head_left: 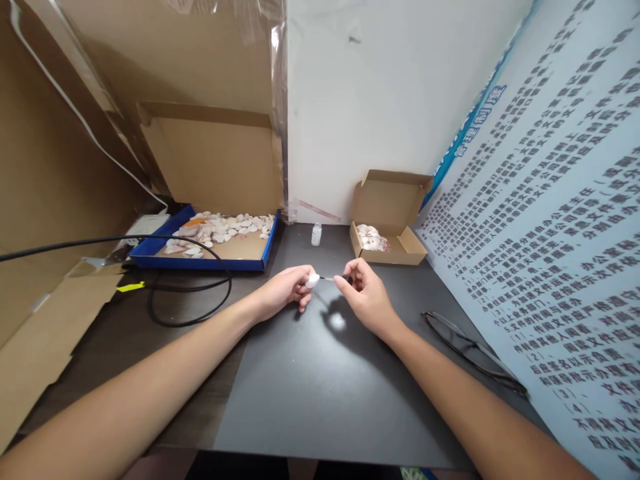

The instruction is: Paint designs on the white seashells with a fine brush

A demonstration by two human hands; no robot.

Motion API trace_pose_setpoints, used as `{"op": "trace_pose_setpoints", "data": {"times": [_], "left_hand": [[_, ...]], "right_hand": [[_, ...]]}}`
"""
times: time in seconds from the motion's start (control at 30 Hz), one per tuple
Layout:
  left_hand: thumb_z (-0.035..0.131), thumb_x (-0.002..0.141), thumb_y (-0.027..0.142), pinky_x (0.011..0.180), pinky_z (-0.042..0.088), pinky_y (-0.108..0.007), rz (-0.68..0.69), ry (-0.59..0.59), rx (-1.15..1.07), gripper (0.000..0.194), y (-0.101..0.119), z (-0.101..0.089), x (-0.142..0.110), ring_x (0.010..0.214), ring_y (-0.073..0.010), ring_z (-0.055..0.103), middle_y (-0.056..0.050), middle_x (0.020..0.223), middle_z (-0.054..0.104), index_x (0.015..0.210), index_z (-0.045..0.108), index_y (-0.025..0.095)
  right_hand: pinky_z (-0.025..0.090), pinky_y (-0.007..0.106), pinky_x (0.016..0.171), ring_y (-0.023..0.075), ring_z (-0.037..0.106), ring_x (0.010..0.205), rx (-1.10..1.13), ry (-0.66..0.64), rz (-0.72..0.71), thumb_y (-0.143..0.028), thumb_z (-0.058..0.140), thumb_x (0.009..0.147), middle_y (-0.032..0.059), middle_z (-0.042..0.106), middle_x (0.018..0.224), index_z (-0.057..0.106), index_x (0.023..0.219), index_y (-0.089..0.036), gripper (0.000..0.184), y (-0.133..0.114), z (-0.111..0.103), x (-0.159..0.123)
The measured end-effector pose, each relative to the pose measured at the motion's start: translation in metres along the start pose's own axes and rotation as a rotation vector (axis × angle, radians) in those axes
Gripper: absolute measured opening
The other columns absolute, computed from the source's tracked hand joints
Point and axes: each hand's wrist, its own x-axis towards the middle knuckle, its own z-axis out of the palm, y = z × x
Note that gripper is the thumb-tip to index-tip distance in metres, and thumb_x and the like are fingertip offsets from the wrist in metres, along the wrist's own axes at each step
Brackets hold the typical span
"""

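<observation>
My left hand [284, 292] is closed on a small white shell [313, 281], held up above the grey mat. Opposite it, my right hand [371, 297] pinches the black cap of a thin brush [327, 279]. The brush's dark tip points left at the shell and is at or very near its edge; I cannot tell whether they touch. Beyond the hands a small bottle [317, 235] with whitish contents stands upright without a cap.
At the back left, a blue-edged tray [220, 264] holds many pale shells. A small open cardboard box [413, 250] with shells stands back right. Black cable [193, 323] loops across the left side. Glasses [473, 350] lie by the printed panel [550, 220] on the right.
</observation>
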Motion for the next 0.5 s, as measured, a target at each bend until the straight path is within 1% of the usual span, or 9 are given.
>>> {"op": "trace_pose_setpoints", "data": {"times": [0.07,0.17,0.2,0.3,0.33,0.43,0.5], "left_hand": [[0.046,0.079,0.022,0.046,0.041,-0.022,-0.006,0.009,0.002,0.01,0.0003,0.0003,-0.0002,0.046,-0.0093,0.044,0.005,0.057,0.034,0.071,0.042,0.017],[0.047,0.079,0.023,0.045,0.041,-0.022,-0.013,0.016,0.012,0.011,0.0015,0.0012,-0.0007,0.046,-0.0093,0.044,0.005,0.057,0.037,0.071,0.041,0.017],[0.047,0.079,0.023,0.046,0.041,-0.022,-0.013,0.016,0.02,0.011,0.0019,0.0015,-0.001,0.046,-0.0094,0.045,0.005,0.057,0.037,0.072,0.042,0.017],[0.049,0.079,0.024,0.046,0.041,-0.022,-0.007,0.01,0.053,0.01,0.0032,0.0028,-0.0021,0.046,-0.0095,0.046,0.004,0.057,0.04,0.074,0.044,0.017],[0.049,0.079,0.025,0.046,0.041,-0.022,-0.004,0.011,0.061,0.01,0.0034,0.0032,-0.0024,0.046,-0.0095,0.046,0.004,0.057,0.04,0.075,0.044,0.017],[0.052,0.077,0.027,0.046,0.041,-0.021,0.003,0.012,0.071,0.015,0.0029,0.0036,-0.0027,0.046,-0.009,0.045,0.004,0.057,0.04,0.074,0.042,0.017],[0.054,0.077,0.028,0.046,0.041,-0.022,0.008,0.007,0.079,0.016,0.0019,0.0031,-0.0022,0.046,-0.0089,0.045,0.005,0.058,0.039,0.074,0.042,0.018]], "right_hand": [[0.026,0.008,0.052,-0.0039,0.029,0.054,0.041,-0.006,0.004,-0.053,0.055,0.076,-0.0028,0.034,0.063,0.038,0.089,-0.011,0.047,0.0001,-0.0003,0.0004],[0.03,0.01,0.051,-0.0031,0.031,0.052,0.152,-0.072,0.036,-0.058,0.05,0.078,-0.0031,0.036,0.065,0.035,0.091,-0.012,0.05,0.0016,0.0,0.0012],[0.029,0.01,0.051,-0.0032,0.031,0.052,0.132,-0.069,0.033,-0.057,0.051,0.077,-0.003,0.036,0.065,0.035,0.091,-0.012,0.05,0.0021,0.0001,0.0011],[0.026,0.008,0.053,-0.0038,0.029,0.056,-0.012,-0.005,-0.013,-0.052,0.057,0.075,-0.0023,0.035,0.064,0.04,0.09,-0.011,0.046,0.0021,0.0002,0.0],[0.026,0.008,0.053,-0.0037,0.029,0.056,-0.021,0.004,-0.021,-0.051,0.057,0.076,-0.002,0.035,0.064,0.041,0.09,-0.011,0.046,0.0016,0.0,-0.0004],[0.029,0.01,0.053,-0.0032,0.03,0.055,0.096,-0.045,-0.001,-0.056,0.051,0.079,-0.0018,0.037,0.066,0.038,0.091,-0.012,0.048,0.0002,-0.0006,-0.0012],[0.029,0.01,0.053,-0.0032,0.029,0.055,0.101,-0.045,0.001,-0.057,0.051,0.079,-0.0019,0.037,0.066,0.038,0.091,-0.011,0.048,0.0001,-0.0006,-0.0014]]}}
